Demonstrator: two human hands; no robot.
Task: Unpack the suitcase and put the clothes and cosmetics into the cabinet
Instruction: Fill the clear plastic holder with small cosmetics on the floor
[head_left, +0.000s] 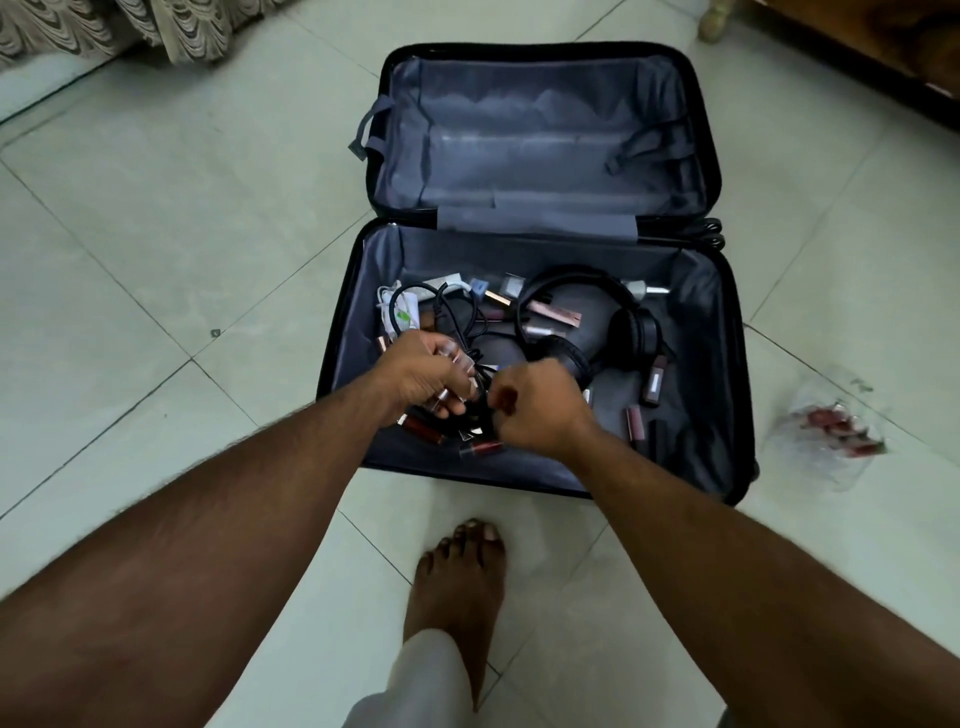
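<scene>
The small cosmetic tubes, dark red and brown with rose-gold caps (553, 315), are lying scattered across the grey-lined lower half of the open black hard-shell suitcase (691, 457), which is sitting at the centre of the frame on the pale tiled floor (156, 234). They are lying loose, mixed with a tangle of black cable (457, 317), a white charger (408, 312) and a pair of black over-ear headphones (623, 332), so they likely have to be picked out one at a time or in small handfuls.

The left hand (428, 376) is hovering over the left part of that half with its fingers curled round several of the tubes; a few capped ends are showing between the fingers, and it seems to be collecting them as a bunch. The right hand (537, 408) is just beside it, its fingers closed tightly near the black cable, but I cannot tell what it is pinching, if anything. More tubes are lying directly beneath and to the right of both hands, near the front wall.

The upper half of the suitcase is showing only its grey lining and straps; no clothes are visible. At the right of the frame, apart from the suitcase, a crumpled clear plastic bag (826, 431) with red items inside is lying on the floor. A bare foot (462, 587) is standing at the bottom centre. The cabinet is not in view.
</scene>
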